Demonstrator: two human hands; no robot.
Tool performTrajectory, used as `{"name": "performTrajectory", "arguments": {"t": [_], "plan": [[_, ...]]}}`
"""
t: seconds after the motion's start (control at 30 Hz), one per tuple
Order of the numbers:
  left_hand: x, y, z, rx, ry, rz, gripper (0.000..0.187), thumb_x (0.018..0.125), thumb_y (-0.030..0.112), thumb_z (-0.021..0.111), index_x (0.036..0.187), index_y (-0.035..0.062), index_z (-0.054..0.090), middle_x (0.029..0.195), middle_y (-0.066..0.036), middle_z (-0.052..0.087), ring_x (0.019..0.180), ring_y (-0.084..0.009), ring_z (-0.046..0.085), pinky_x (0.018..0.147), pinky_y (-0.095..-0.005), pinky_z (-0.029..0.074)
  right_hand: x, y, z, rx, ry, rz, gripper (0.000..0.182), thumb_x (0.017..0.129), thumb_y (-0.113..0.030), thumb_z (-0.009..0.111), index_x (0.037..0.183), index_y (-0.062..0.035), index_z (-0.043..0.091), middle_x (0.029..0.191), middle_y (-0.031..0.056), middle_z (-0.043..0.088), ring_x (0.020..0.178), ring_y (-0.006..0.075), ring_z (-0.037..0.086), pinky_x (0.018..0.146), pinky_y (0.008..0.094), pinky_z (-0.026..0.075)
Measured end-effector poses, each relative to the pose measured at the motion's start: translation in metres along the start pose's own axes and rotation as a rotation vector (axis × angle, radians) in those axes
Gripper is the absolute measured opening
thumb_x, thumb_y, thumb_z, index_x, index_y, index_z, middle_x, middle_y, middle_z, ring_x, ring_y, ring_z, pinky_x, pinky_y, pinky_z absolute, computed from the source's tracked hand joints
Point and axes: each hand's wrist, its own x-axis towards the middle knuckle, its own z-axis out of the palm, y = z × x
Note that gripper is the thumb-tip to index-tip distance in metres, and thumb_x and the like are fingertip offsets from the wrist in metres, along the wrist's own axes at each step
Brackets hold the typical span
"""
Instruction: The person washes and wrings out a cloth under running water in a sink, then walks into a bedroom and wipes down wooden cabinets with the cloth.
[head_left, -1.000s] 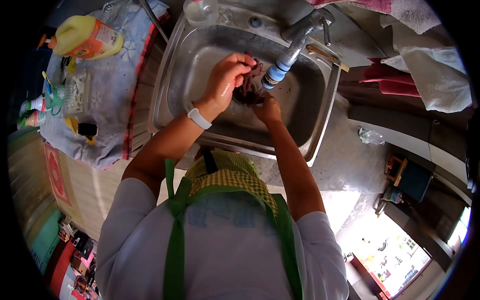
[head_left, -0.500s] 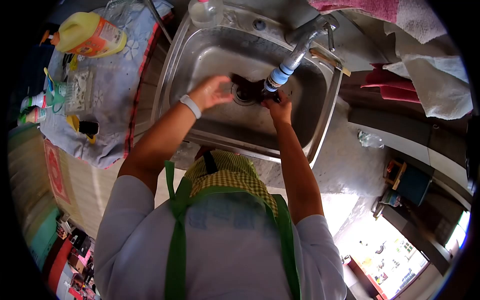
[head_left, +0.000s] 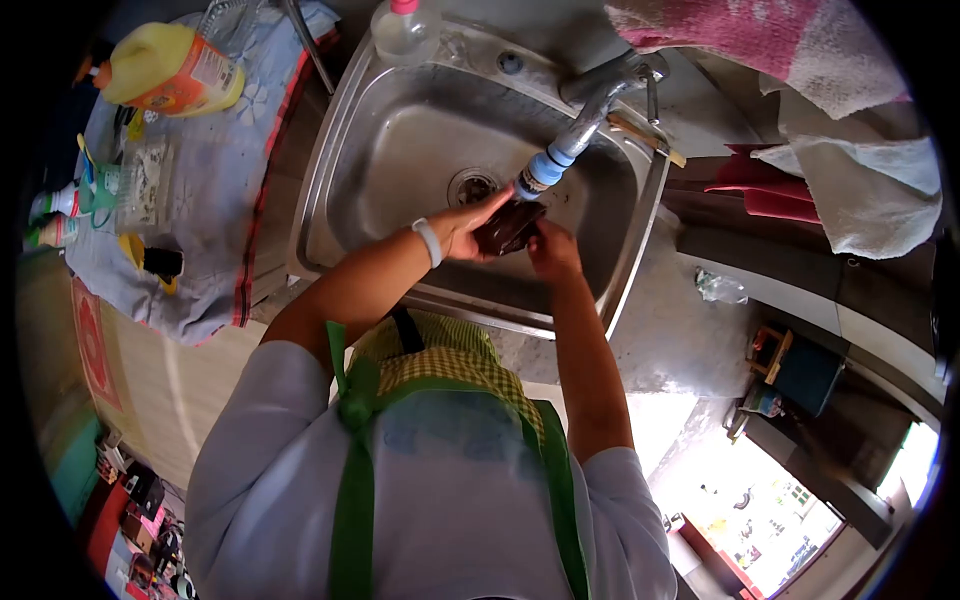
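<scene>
A dark brown, wet, shiny piece that looks like limp cloth [head_left: 508,228] is bunched between my hands, just below the faucet's mouth. My left hand [head_left: 470,225], with a white band at the wrist, cups its left side, fingers stretched along it toward the faucet tip. My right hand [head_left: 555,248] pinches its right edge with bent fingers. The blue-and-clear nozzle [head_left: 541,172] on the metal faucet [head_left: 598,104] hangs right above the cloth. Beneath is the stainless steel sink [head_left: 385,165], with its round drain [head_left: 472,188] behind my left hand.
A clear bottle with a pink cap [head_left: 405,35] stands at the sink's back left corner. A yellow jug [head_left: 178,72] and a clear plastic container [head_left: 147,185] rest on the cloth-covered table at left. Towels [head_left: 860,180] hang at right. Crumpled clear plastic [head_left: 720,287] lies right of the sink.
My left hand has moved from empty air over the sink to the cloth. The cloth, earlier spread dark over the drain, is now gathered and nearer to me, uncovering the drain.
</scene>
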Motion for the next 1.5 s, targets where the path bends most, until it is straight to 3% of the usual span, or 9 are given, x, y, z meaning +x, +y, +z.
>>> {"name": "performTrajectory", "arguments": {"t": [0.17,0.47,0.7,0.93,1.0,1.07,1.2,1.27,1.5], "plan": [[-0.005,-0.026,-0.005,-0.073,0.033,0.016,0.032,0.067,0.014,0.073,0.093,0.0144,0.056,0.086,0.003,0.057,0.081,-0.0112,0.051,0.068,-0.0295,0.04,-0.002,-0.017,0.031,-0.379,-0.01,-0.053,0.022,0.076,-0.01,0.06,0.094,0.0022,0.058,0.068,0.0049,0.056,0.055,0.0116,0.052,0.049,0.0219,0.044],[-0.021,-0.012,-0.035,-0.549,-0.022,0.21,0.036,0.07,0.002,0.062,0.102,0.0006,0.045,0.097,-0.015,0.051,0.089,-0.0312,0.052,0.086,-0.0436,0.046,-0.097,-0.17,0.117,-0.175,0.119,-0.551,0.032,0.086,-0.026,0.05,0.095,0.0034,0.058,0.067,0.0095,0.059,0.048,0.0111,0.049,0.042,0.0212,0.038],[-0.027,-0.006,-0.038,-0.8,-0.118,0.144,0.01,0.073,0.001,0.058,0.081,-0.0011,0.052,0.072,-0.005,0.053,0.06,-0.012,0.05,0.053,-0.0192,0.045,-0.091,-0.166,0.129,-0.412,0.144,-0.585,0.035,0.089,-0.028,0.046,0.098,0.0022,0.06,0.054,0.0019,0.049,0.04,0.0069,0.037,0.036,0.0193,0.027],[-0.051,-0.002,-0.029,-0.728,-0.208,0.227,0.009,0.075,0.007,0.058,0.072,0.0061,0.05,0.06,0.001,0.045,0.052,-0.0083,0.044,0.044,-0.0179,0.036,-0.091,-0.123,0.115,-0.192,0.111,-0.629,0.04,0.089,-0.037,0.047,0.095,0.0005,0.059,0.049,0.0015,0.045,0.036,0.0078,0.036,0.033,0.0216,0.024],[-0.065,-0.004,-0.025,-0.711,-0.21,0.249,0.01,0.075,0.008,0.059,0.073,0.0064,0.05,0.062,0.001,0.045,0.052,-0.0079,0.043,0.043,-0.0174,0.035,-0.09,-0.085,0.11,-0.469,0.12,-0.623,0.041,0.088,-0.038,0.048,0.092,0.0,0.06,0.054,0.003,0.049,0.044,0.0105,0.045,0.038,0.0231,0.035],[-0.082,-0.007,-0.014,-0.762,-0.395,0.222,0.009,0.076,0.009,0.058,0.076,0.0066,0.049,0.065,0.001,0.046,0.052,-0.007,0.043,0.043,-0.016,0.035,-0.072,-0.037,0.115,-0.528,-0.033,-0.478,0.043,0.088,-0.04,0.046,0.104,-0.0015,0.056,0.077,0.0075,0.058,0.057,0.0149,0.055,0.052,0.0264,0.048],[-0.115,-0.017,0.022,-0.836,-0.686,0.131,0.015,0.081,0.013,0.056,0.078,0.0015,0.046,0.067,-0.001,0.047,0.047,-0.0053,0.04,0.038,-0.014,0.032,-0.059,-0.018,0.14,0.434,-0.632,0.091,0.068,0.083,-0.053,0.043,0.134,-0.012,0.025,0.126,0.0163,0.042,0.107,0.0364,0.048,0.082,0.0432,0.048],[-0.118,-0.025,0.027,-0.956,-0.84,-0.008,0.017,0.082,0.015,0.055,0.079,0.0009,0.046,0.067,-0.001,0.046,0.046,-0.0052,0.039,0.038,-0.0142,0.031,-0.069,-0.018,0.166,0.559,-0.913,-0.204,0.072,0.083,-0.051,0.046,0.139,-0.0213,0.011,0.132,0.0146,0.036,0.118,0.0435,0.034,0.087,0.0588,0.038],[-0.123,-0.02,0.011,-0.675,-0.689,0.132,0.02,0.083,0.018,0.056,0.076,0.0032,0.045,0.065,0.001,0.043,0.046,-0.0037,0.036,0.036,-0.0146,0.026,-0.04,-0.048,0.16,0.184,-0.86,-0.139,0.019,0.085,-0.015,0.049,0.103,-0.0073,0.051,0.085,0.0074,0.048,0.079,0.0267,0.051,0.064,0.0419,0.047]]}}
